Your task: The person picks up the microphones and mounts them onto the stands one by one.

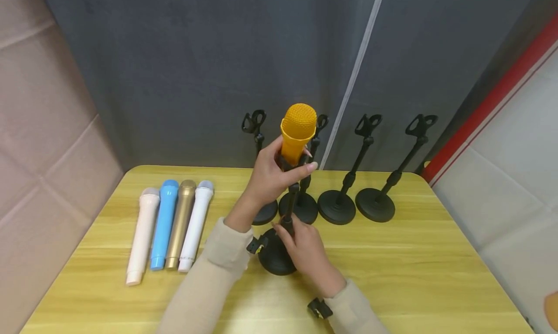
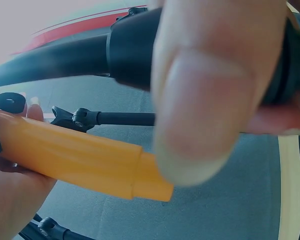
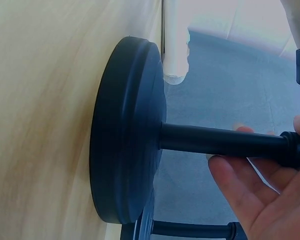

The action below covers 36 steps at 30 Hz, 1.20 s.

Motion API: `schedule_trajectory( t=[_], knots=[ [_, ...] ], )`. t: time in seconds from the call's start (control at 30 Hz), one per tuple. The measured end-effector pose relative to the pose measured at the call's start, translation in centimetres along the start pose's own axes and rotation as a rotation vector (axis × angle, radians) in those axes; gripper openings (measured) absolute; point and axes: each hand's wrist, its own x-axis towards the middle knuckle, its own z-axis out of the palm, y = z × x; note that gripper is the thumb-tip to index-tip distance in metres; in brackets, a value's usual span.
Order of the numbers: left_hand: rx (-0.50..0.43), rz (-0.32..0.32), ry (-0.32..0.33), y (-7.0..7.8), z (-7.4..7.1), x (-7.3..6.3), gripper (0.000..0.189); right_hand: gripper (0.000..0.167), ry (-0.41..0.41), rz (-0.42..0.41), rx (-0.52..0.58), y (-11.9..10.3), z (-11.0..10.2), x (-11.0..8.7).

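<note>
An orange microphone (image 1: 296,135) sits upright at the top of a black microphone stand (image 1: 276,256). My left hand (image 1: 269,174) grips it low on its body, around the stand's clip, thumb toward the right. In the left wrist view the orange body (image 2: 80,150) runs down through the black clip, its lower end free. Below, my right hand (image 1: 307,247) holds the stand's pole just above the round base; its fingers curl round the pole (image 3: 215,140) in the right wrist view. A large thumb (image 2: 205,110) hides part of the left wrist view.
Several black stands with bare clips, such as the far right stand (image 1: 376,204), line the table's back. At left lie a pale pink microphone (image 1: 141,237), a blue one (image 1: 164,227), a gold one (image 1: 180,227) and a white one (image 1: 196,227). A grey panel (image 1: 196,82) rises behind.
</note>
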Motion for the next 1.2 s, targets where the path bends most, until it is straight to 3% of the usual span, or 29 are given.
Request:
schedule_trajectory(
  t=[0.23,0.5,0.8,0.97,1.2],
  knots=[
    [-0.026,0.010,0.020,0.0,0.2,-0.2,0.032,0.012,-0.014,0.008,0.013,0.0,0.0,0.0],
    [-0.007,-0.005,0.102,0.4,0.6,-0.9,0.025,0.013,-0.028,0.027,0.036,0.0,0.1,0.1],
    [0.011,-0.068,0.016,0.3,0.3,-0.6,0.025,0.012,-0.016,0.040,0.045,0.1,0.1,0.0],
    [-0.033,-0.057,-0.046,-0.1,0.4,-0.2,0.021,0.013,-0.017,0.033,0.053,0.2,0.1,-0.1],
    [-0.088,-0.026,-0.041,-0.2,0.8,0.1,0.021,0.011,-0.021,0.055,0.067,0.1,0.0,0.1]
  ],
)
